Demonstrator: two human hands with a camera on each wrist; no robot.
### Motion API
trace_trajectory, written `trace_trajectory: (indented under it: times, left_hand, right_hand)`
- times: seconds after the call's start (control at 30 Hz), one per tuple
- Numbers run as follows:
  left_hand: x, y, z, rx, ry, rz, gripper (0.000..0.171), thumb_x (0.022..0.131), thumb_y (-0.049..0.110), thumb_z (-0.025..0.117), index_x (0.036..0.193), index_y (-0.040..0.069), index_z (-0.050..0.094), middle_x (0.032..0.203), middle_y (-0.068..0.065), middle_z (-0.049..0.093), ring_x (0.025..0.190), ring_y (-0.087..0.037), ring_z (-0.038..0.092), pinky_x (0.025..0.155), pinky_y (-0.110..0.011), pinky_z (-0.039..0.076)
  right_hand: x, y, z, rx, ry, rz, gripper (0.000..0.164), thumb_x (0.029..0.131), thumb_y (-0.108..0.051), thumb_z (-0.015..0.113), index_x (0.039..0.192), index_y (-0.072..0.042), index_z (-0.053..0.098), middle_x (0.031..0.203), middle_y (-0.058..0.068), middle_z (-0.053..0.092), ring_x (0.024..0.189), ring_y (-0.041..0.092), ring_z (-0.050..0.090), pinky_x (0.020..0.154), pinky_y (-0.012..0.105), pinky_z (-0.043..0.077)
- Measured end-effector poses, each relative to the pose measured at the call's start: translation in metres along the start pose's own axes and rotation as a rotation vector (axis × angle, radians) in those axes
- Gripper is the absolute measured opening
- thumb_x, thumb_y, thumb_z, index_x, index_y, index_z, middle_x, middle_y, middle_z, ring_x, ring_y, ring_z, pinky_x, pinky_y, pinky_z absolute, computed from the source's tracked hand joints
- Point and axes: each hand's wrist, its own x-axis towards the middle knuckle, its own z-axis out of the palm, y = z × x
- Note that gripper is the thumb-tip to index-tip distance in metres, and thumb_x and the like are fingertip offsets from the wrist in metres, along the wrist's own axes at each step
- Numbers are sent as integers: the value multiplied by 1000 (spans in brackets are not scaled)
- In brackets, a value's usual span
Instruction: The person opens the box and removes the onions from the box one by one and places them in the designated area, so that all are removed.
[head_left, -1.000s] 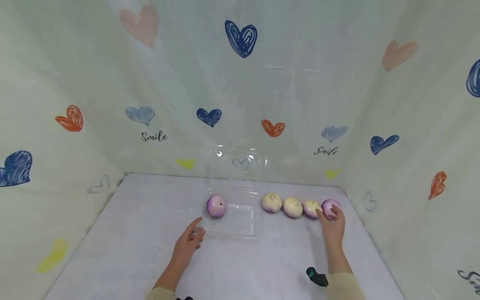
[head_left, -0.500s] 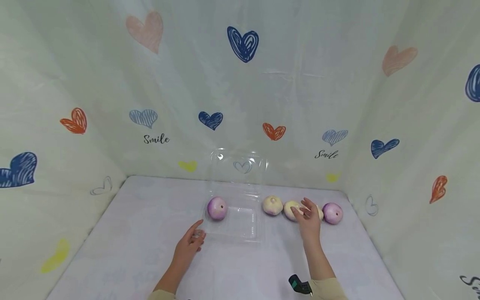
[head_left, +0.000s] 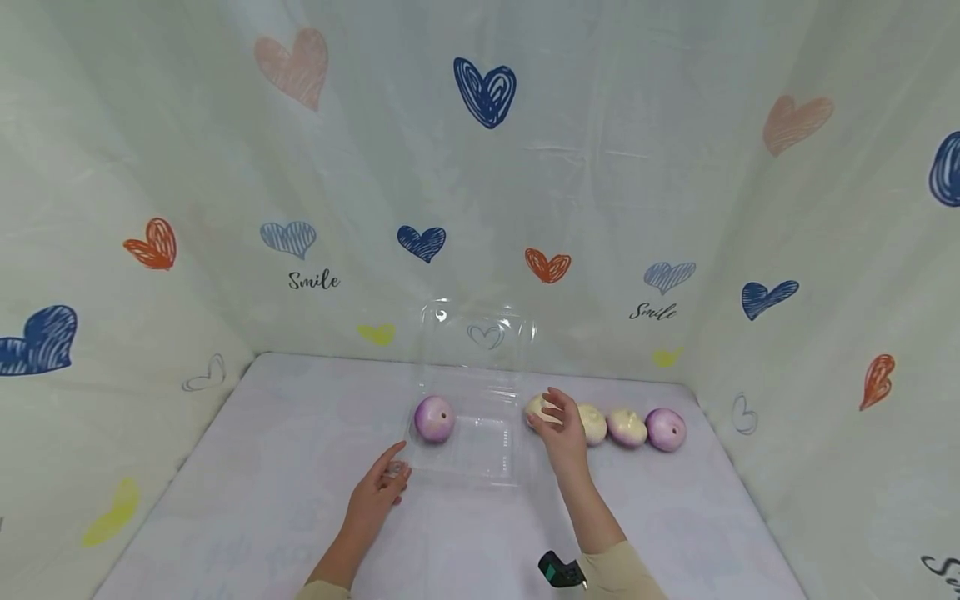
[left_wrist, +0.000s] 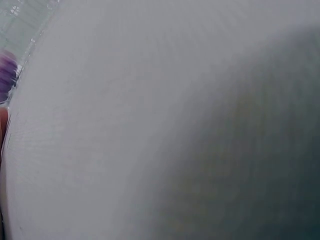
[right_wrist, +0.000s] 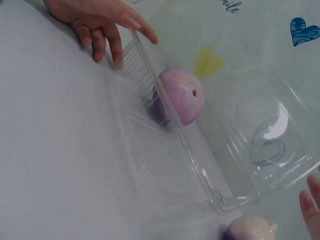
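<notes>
A clear plastic clamshell box (head_left: 480, 479) stands with its lid (head_left: 480, 337) raised at the back. One purple onion (head_left: 434, 419) lies in the left part of its base. My left hand (head_left: 371, 496) rests at the front left corner of the box, fingers fairly straight against its edge. My right hand (head_left: 564, 437) reaches over the leftmost pale onion (head_left: 536, 407) of a row outside the box. In the right wrist view, that onion (right_wrist: 250, 229) shows a gap from the visible fingertips (right_wrist: 306, 205). The left wrist view is mostly blurred.
Rightward along the row follow two pale onions, the nearer one (head_left: 596, 425) and the farther one (head_left: 627, 428), then a purple onion (head_left: 666, 429). A patterned curtain (head_left: 480, 183) hangs behind the white table (head_left: 262, 450).
My right hand has moved left along the row, from the purple onion at the right end to the leftmost pale onion. The onions and my left hand stay in place.
</notes>
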Motion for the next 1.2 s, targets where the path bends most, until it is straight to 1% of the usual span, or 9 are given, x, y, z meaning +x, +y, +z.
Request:
trace_trajectory:
  times: [0.17,0.37,0.5,0.57,0.6,0.8,0.83,0.97,1.2]
  left_hand:
    - [0,-2,-1,-3,-8,9,54,93,36,67,142,25,50,108,-4,61,83,-14,61,65,-25,53]
    - [1,-3,0,-12,-7,7,53,93,36,67,142,26,50,108,-4,61,83,-14,61,66,-25,53]
    - [1,-1,0,-18,-6,7,53,92,36,67,142,25,51,103,-3,61,82,-14,61,66,-25,53]
    - [0,-1,-1,-18,-6,14,53,93,35,67,142,24,50,102,-3,61,82,-14,61,65,-25,53]
    - [0,-1,-1,-18,-5,18,53,93,35,67,142,24,50,102,-3,61,82,-14,61,65,-25,53]
    - [-1,3,0,-11,2,26,51,94,32,65,142,23,50,103,-4,61,81,-14,61,66,-25,53]
    - [-1,3,0,-11,4,30,50,95,31,65,142,22,50,103,-4,61,81,-14,61,66,-25,53]
    - [-1,4,0,-11,2,45,50,95,29,65,142,20,51,102,-5,61,80,-14,61,65,-25,53]
    - [0,0,0,-5,7,45,50,94,32,65,141,23,51,103,-3,62,80,-13,61,65,-25,53]
  right_hand:
    - [-2,-8,20,11,-24,-20,56,81,-2,78,131,0,53,124,17,58,108,38,54,82,27,47]
    - [-6,-8,41,17,-97,0,58,82,-3,78,134,-2,51,127,15,57,108,30,54,87,36,45]
    - [-9,-5,56,17,-142,19,58,81,-7,80,132,-4,53,127,12,57,109,30,54,88,37,45]
    - [-10,-3,64,20,-155,17,56,80,-10,80,130,-5,55,125,11,58,107,30,55,86,35,45]
    - [-12,-7,66,22,-166,22,56,81,-9,80,130,-4,55,124,12,58,108,31,55,86,36,46]
    - [-11,1,86,12,-188,62,54,83,-6,77,131,-1,54,124,16,58,108,38,54,84,36,47]
    - [-9,8,90,9,-185,64,53,83,-6,78,131,-2,55,124,16,58,108,38,54,83,35,47]
    - [-10,13,101,1,-191,73,53,81,-10,80,128,-5,57,123,13,60,109,40,53,82,34,46]
    - [-11,22,116,-29,-252,62,55,80,-14,79,128,0,55,127,21,55,110,40,52,87,43,46]
